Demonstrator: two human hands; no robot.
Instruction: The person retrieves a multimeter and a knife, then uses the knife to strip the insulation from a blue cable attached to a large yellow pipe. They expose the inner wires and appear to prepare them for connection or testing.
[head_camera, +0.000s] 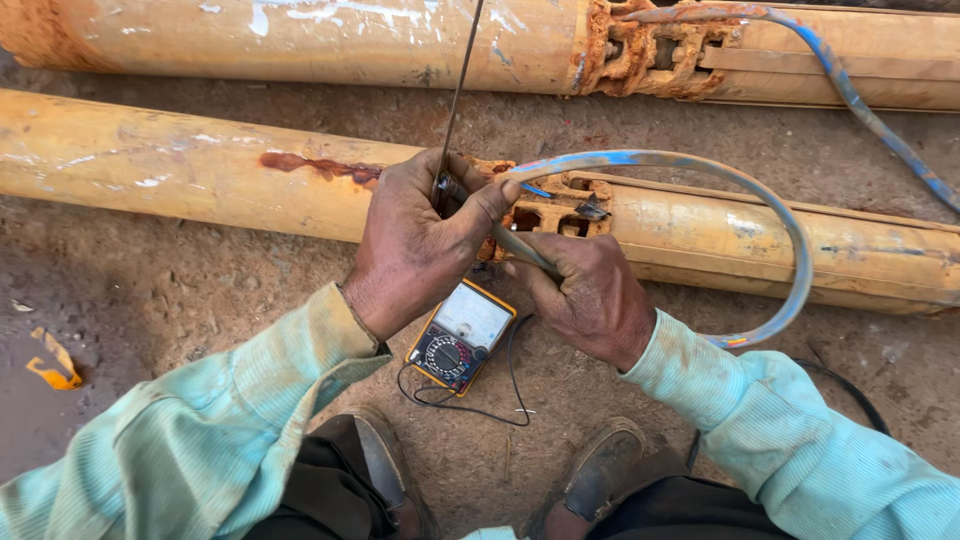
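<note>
My left hand (415, 240) pinches a thin dark probe lead (455, 110) against the end of a flat blue-grey cable (770, 215), just in front of the rusty slotted collar (550, 205) of a long yellow pump body (200, 165). My right hand (585, 290) grips the same cable's end from below. The cable loops out to the right and back behind my right wrist. A yellow analog multimeter (462, 335) lies on the dirt between my hands, its black leads coiled beside it.
A second yellow pump body (330, 40) lies farther back with its own rusty collar and a blue cable (870, 115) trailing right. My two shoes (600, 480) rest on the reddish dirt. A yellow scrap (55, 365) lies at the left.
</note>
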